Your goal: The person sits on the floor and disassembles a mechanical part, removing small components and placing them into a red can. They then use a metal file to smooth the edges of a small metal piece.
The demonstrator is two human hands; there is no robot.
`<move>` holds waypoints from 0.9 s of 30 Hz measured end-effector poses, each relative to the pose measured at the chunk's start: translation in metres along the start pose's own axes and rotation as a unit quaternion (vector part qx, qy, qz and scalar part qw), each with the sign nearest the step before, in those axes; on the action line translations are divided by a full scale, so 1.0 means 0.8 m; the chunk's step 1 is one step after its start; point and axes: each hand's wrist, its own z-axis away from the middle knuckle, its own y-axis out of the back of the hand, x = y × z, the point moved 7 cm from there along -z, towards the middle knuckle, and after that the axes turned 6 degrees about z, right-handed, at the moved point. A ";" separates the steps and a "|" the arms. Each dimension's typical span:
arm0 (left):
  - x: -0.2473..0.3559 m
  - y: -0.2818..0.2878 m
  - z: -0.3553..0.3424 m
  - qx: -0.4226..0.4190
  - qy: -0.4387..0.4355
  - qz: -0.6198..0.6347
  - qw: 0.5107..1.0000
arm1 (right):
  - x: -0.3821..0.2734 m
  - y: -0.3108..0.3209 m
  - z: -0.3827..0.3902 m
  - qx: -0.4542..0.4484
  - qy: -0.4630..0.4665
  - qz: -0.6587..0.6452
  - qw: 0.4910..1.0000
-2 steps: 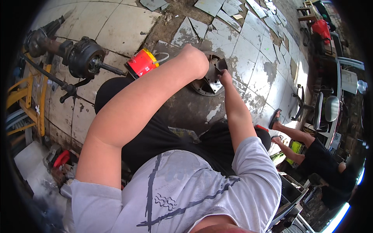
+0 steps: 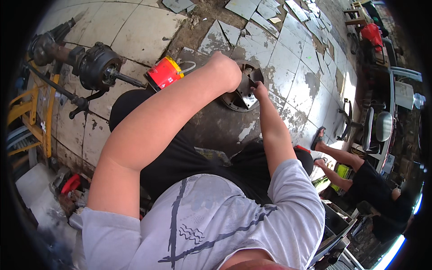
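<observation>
My left hand (image 2: 225, 70) is closed over the left part of a toothed metal wheel (image 2: 232, 104) on the floor; its fingers face away, hiding what it grips. My right hand (image 2: 259, 90) has its fingers curled at the edge of a metal plate (image 2: 247, 96) lying over the wheel's centre. A short round fitting shows on the plate between my hands, partly hidden. Left of the wheel, beside my knee, stands a red can with a yellow rim (image 2: 163, 74) and a pale handle.
An axle assembly (image 2: 93, 70) lies at upper left, near a yellow frame (image 2: 29, 110). Broken floor tiles (image 2: 236, 33) are at the top. Another person's legs (image 2: 337, 154) reach in from the right, near a red bag (image 2: 371, 35) and assorted parts along that side.
</observation>
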 end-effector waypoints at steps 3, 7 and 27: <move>-0.003 -0.007 0.002 0.000 0.005 0.000 1.000 | -0.013 0.011 0.004 -0.016 -0.007 0.029 0.999; -0.009 -0.014 0.006 0.001 0.019 0.000 1.000 | -0.024 0.035 0.011 -0.001 0.021 0.044 0.999; -0.029 -0.020 -0.030 0.030 0.080 0.188 0.978 | -0.170 0.337 0.149 -0.205 0.143 0.030 0.968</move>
